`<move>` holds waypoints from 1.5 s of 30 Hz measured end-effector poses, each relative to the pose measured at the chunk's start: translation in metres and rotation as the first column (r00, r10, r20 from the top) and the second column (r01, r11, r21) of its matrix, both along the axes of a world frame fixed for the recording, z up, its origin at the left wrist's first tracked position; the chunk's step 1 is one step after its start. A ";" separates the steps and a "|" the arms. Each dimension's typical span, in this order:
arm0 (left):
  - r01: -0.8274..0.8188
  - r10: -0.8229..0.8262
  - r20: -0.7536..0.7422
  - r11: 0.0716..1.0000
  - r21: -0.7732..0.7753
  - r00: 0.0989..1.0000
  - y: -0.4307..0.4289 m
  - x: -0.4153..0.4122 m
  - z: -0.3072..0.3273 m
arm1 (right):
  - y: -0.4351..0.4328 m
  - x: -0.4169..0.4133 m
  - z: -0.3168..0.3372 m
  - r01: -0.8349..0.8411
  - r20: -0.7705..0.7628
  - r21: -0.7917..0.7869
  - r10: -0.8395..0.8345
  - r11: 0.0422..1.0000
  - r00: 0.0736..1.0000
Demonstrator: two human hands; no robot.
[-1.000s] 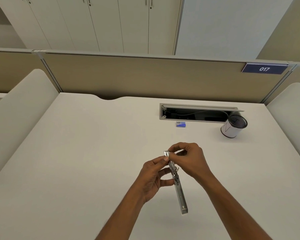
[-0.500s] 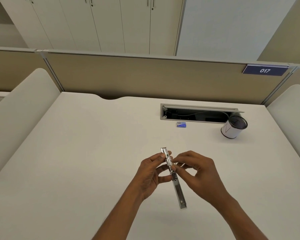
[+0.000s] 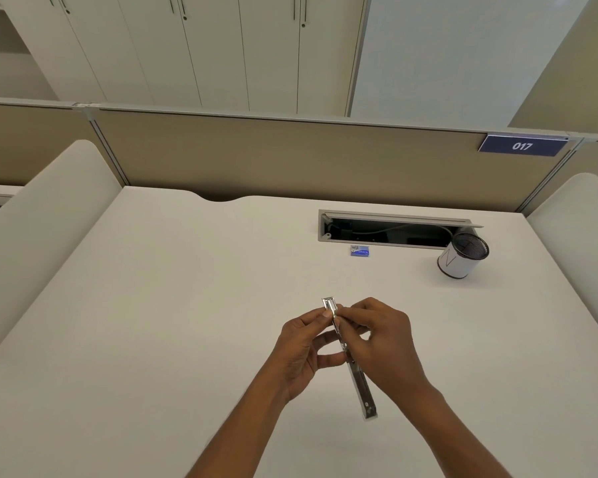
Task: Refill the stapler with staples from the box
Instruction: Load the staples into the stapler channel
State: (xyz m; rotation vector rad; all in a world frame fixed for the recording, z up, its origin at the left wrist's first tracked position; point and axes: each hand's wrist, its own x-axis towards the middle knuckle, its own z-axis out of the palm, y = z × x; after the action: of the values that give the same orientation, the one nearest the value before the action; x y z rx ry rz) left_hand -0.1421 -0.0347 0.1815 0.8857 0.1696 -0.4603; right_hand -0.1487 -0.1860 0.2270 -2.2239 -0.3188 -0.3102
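We hold the stapler (image 3: 359, 384) up over the white desk (image 3: 152, 322) with both hands, a long thin metal piece running from just beyond our fingertips back toward us, its near end hanging free below and between our wrists. Our left hand (image 3: 304, 350) pinches the far part of the metal between thumb and forefinger, the thumb pressed on the left face close to the tip, while the lower fingers curl in and touch the strip further down. Our right hand (image 3: 380, 339) closes on the same stretch from the other side, its fingers bunched together and pressed against the metal directly opposite the left thumb; we cannot tell whether it also holds staples between them. Only the short bright end of the stapler pokes out past both sets of fingertips. The box of staples (image 3: 359, 250), small and blue, lies flat on the desk well beyond our fingers, touched by neither hand, just in front of the open cable tray (image 3: 394, 229) set into the desktop. To the right of the box, and far off to the right of our right fingers, a pen cup (image 3: 461, 255) stands upright with a dark mesh top.
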 end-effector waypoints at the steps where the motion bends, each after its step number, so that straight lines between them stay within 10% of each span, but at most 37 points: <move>1: 0.002 -0.002 0.002 1.000 -0.004 1.000 0.000 -0.001 0.000 | 0.002 0.000 -0.001 0.008 -0.003 -0.017 -0.008 1.000 1.000; 11: -0.036 0.036 -0.012 0.999 0.011 0.999 0.002 -0.006 -0.004 | 0.012 0.000 -0.008 0.035 -0.044 -0.048 -0.037 0.998 0.998; 25: -0.069 0.070 -0.025 0.997 0.025 0.997 0.001 -0.006 -0.009 | -0.005 0.009 -0.018 0.123 -0.401 0.408 0.057 0.905 0.914; 33: -0.256 0.249 -0.098 0.965 -0.064 0.964 0.009 0.007 -0.010 | -0.032 -0.013 -0.021 0.081 -0.614 0.334 0.151 0.939 0.775; 45: -0.391 0.385 -0.126 0.920 -0.026 0.914 0.010 0.008 -0.017 | -0.034 -0.012 -0.023 0.273 -0.248 0.269 -0.208 0.924 0.946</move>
State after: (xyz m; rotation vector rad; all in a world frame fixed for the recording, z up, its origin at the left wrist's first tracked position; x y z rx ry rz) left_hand -0.1345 -0.0242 0.1645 0.7509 0.4329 -0.1431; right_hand -0.1608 -0.2203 0.2037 -1.9708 0.1186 -0.2288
